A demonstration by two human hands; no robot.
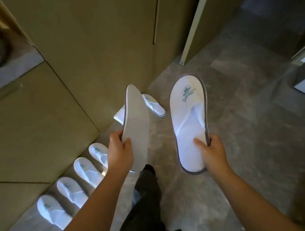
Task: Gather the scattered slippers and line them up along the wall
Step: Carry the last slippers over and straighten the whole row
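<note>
The left hand [118, 150] pinches one white slipper [137, 128] by its edge, thumb on the grey sole and fingers behind, so the sole faces the camera and the toe hangs below the grip. The right hand [211, 151] clamps a second slipper [189, 124] at its toe-end rim, upper side showing, the heel end reaching away beyond the fingers. Below and outward of the left grip, four slippers [79, 183] stand in a row along the wall [34, 133]; just beyond the left slipper's far tip, two loose slippers [153, 105] lie on the floor [247, 142], apparently overlapping. The likely slip is placement: the left slipper is sole-out, so set down unturned it would land upside down, and either thin edge pinch could let a floppy slipper twist free and knock the row crooked.
</note>
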